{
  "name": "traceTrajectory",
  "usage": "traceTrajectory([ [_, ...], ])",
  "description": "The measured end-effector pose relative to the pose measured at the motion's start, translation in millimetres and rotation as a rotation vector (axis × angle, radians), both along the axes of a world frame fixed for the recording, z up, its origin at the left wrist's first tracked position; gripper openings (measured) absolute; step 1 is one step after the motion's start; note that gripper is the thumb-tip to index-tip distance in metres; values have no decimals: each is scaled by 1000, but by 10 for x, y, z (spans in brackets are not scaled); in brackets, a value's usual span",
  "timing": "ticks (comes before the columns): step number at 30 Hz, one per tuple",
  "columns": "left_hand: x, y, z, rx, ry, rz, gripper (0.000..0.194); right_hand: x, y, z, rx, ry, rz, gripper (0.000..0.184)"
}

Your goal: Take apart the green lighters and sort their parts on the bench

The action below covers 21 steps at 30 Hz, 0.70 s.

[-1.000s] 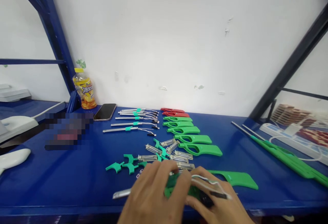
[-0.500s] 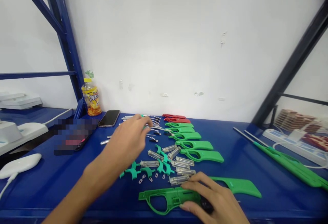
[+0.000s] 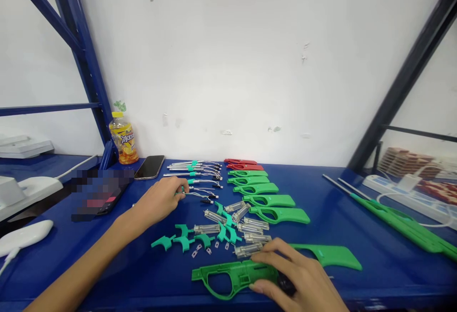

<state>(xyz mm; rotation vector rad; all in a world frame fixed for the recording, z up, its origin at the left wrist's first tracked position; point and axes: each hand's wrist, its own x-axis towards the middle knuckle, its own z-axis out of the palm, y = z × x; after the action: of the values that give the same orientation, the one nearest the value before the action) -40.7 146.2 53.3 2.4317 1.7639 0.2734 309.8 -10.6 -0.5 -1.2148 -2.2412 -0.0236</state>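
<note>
Across the blue tabletop (image 3: 150,278), the left hand (image 3: 162,199), its pinch unclear, has moved from the near green shell (image 3: 248,271) to the far wired rods (image 3: 192,174), leaving the right hand (image 3: 298,271), thumb and fingers astride, holding alone.

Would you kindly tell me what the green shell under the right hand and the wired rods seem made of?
Green shell: probably moulded plastic, satin-finished, from its soft sheen and formed-in recesses. Wired rods: likely metal, glossy, given their silvery shine.

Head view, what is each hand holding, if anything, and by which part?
The right hand holds the nearest green casing by its handle end. The left hand is at the metal rods; whether it grips one cannot be told.
</note>
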Motion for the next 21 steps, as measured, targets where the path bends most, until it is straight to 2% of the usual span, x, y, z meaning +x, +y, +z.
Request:
traceTrajectory([
  [5,20,-5,-81,-3,34,-26,36,14,-4,20,12,4,3,57],
  [10,11,-40,-111,56,53,-56,33,47,-6,-24,-22,-37,-6,25],
  [13,33,-138,-81,142,38,-70,30,54,-4,-27,-27,-78,-20,35],
  [16,130,-372,-61,264,-12,-108,18,31,-5,-8,-39,-87,-27,37],
  [19,282,-748,-115,390,-94,-201,30,9,-19,29,-44,-95,-26,31],
  [21,374,-1024,-199,448,-137,-271,34,52,-38,69,15,-77,-26,31],
])
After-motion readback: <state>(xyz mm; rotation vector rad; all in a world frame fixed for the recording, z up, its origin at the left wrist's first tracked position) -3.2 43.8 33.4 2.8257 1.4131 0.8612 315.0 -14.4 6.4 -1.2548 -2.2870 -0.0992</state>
